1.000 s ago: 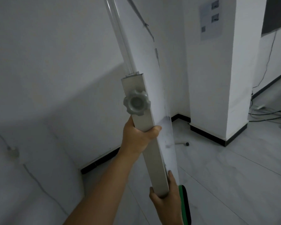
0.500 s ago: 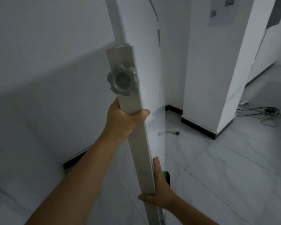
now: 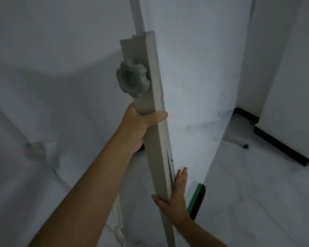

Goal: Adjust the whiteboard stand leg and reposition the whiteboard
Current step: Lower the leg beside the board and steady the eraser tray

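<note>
A grey square stand leg runs nearly upright through the middle of the view, with a thinner tube sliding out of its top. A grey star-shaped knob sits on its left face. My left hand is wrapped around the leg just below the knob. My right hand grips the leg lower down, fingers along its right side. The whiteboard stands edge-on right behind the leg, its surface facing right.
A green and black eraser clings to the board's lower part. A white pillar with black skirting stands at the right. A wall socket and white cable are at the left. Tiled floor lies to the right.
The view has swung closer and more square to the leg, which now looks more upright. Both hands keep their grips; my right hand sits slightly higher against the leg's side.
</note>
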A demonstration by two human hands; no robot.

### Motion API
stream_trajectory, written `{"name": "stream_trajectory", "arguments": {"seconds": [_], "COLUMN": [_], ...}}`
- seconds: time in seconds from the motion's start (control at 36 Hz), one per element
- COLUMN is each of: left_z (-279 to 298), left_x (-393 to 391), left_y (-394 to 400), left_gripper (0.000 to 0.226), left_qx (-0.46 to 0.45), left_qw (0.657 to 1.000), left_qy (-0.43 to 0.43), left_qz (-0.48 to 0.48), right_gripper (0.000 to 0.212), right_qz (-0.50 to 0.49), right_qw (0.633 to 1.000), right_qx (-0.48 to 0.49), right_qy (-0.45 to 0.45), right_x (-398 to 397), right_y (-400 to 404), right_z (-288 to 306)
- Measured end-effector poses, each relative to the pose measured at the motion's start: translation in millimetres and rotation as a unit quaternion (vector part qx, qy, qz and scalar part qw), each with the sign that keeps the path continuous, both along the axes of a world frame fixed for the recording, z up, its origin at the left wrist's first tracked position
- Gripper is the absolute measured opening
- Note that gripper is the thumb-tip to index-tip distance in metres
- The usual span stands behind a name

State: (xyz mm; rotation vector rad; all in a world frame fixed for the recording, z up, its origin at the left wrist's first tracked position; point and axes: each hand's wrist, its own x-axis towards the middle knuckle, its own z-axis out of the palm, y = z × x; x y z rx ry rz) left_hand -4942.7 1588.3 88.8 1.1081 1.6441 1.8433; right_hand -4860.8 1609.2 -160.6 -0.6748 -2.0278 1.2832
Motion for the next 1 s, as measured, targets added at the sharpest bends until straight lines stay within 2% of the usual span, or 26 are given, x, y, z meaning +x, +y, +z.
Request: {"name": "stream_trajectory", "arguments": {"seconds": [0.08, 0.19, 0.31, 0.44, 0.56, 0.75, 0.89, 0.94, 1.0], "left_z": [0, -1, 2, 2, 0, -10, -39, -54, -70], "left_x": [-28, -55, -76, -105, -129, -142, -127, -121, -115], "left_y": [-5, -16, -28, -42, -55, -69, -71, -72, -73], "left_gripper": [0.022, 0.018, 0.018, 0.014, 0.012, 0.024, 0.027, 0.028, 0.027], "left_qx": [-0.006, 0.001, 0.008, 0.002, 0.005, 0.05, 0.075, 0.077, 0.069], "left_qw": [1.0, 1.0, 0.998, 0.993, 0.993, 0.988, 0.976, 0.97, 0.964], "left_qy": [-0.013, -0.011, 0.013, 0.032, 0.033, 0.047, 0.042, 0.031, 0.032], "left_qz": [-0.013, 0.001, 0.055, 0.112, 0.115, 0.137, 0.202, 0.227, 0.256], "right_gripper": [0.108, 0.107, 0.098, 0.117, 0.087, 0.084, 0.086, 0.089, 0.08], "right_qz": [-0.025, -0.032, -0.036, -0.047, -0.058, -0.072, -0.013, 0.049, 0.131], "right_qw": [0.999, 0.996, 0.998, 0.996, 0.994, 0.993, 0.992, 0.991, 0.988], "right_qx": [0.038, 0.043, 0.038, 0.06, 0.065, 0.063, 0.106, 0.105, 0.072], "right_qy": [0.028, 0.065, 0.043, 0.043, 0.061, 0.066, 0.063, 0.061, 0.045], "right_x": [-28, -62, -94, -131, -155, -170, -150, -135, -118], "right_y": [-2, -15, -28, -46, -60, -76, -66, -55, -38], "right_z": [-8, -20, -19, -22, -21, -24, -28, -29, -30]}}
